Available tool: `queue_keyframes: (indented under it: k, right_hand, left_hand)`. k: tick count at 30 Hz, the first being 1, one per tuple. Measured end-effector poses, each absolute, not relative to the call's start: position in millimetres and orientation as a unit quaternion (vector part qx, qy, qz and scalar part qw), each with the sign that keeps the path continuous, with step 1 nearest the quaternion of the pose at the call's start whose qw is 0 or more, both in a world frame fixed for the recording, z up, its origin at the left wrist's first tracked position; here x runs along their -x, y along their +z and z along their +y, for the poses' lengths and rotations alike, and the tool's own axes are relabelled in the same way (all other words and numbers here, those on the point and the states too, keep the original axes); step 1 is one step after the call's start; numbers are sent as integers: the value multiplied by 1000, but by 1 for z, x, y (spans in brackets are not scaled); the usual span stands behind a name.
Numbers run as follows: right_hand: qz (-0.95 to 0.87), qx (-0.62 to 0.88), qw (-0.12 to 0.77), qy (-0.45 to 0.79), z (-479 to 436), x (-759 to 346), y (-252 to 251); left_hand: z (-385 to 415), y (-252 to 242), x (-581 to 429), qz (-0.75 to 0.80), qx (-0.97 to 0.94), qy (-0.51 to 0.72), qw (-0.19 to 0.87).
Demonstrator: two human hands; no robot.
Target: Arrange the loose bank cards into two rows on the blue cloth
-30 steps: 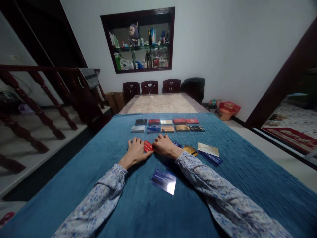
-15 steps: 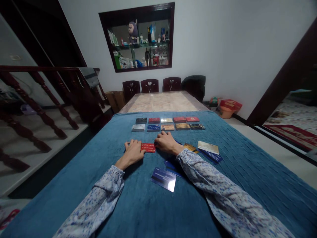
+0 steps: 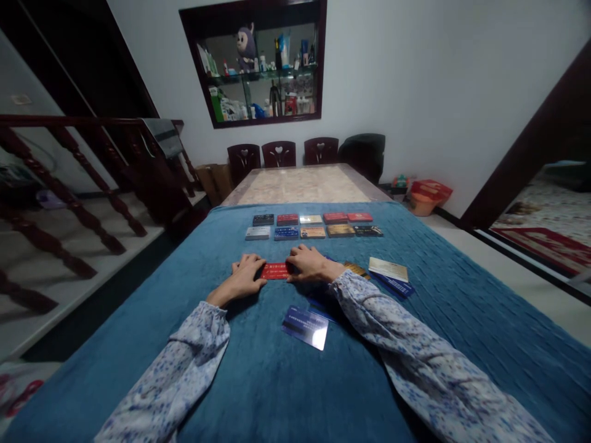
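A red bank card (image 3: 276, 271) lies flat on the blue cloth (image 3: 249, 381) in front of me. My left hand (image 3: 244, 278) has its curled fingers and thumb on the card's left end. At the right end, my right hand (image 3: 308, 266) pinches the card between fingers and thumb. Nearer to me rests a loose blue-purple card (image 3: 305, 327), overlapping another blue card (image 3: 323, 309) partly hidden by my right forearm. A gold card (image 3: 356, 269) shows just beyond my right sleeve. Farther right, a pale gold card (image 3: 388, 269) lies over a blue card (image 3: 396, 286).
Beyond my hands stand two rows of card stacks, including a silver stack (image 3: 258, 233), a blue stack (image 3: 287, 233) and a black stack (image 3: 368, 231). Behind the cloth is the bare marble tabletop (image 3: 300, 184), with dark chairs (image 3: 279, 154) at its far end.
My right hand has closed over the right end of the red card, and my left hand's grip has shifted slightly at the left end. The camera view has tilted a little.
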State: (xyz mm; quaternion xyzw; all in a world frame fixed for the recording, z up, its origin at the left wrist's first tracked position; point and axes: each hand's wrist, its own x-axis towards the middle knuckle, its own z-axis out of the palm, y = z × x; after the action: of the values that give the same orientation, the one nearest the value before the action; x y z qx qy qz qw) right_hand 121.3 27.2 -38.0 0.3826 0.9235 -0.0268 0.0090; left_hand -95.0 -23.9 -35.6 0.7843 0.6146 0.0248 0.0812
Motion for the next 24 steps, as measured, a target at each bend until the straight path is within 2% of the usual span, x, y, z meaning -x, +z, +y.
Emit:
queue_keyframes:
  k: [10, 24]
  right_hand:
    - [933, -359, 4, -11, 29, -122, -37]
    - [938, -345, -11, 14, 28, -124, -35]
  left_hand:
    - [-20, -40, 101, 590, -800, 47, 99]
    - [-19, -41, 110, 527, -845, 56, 64]
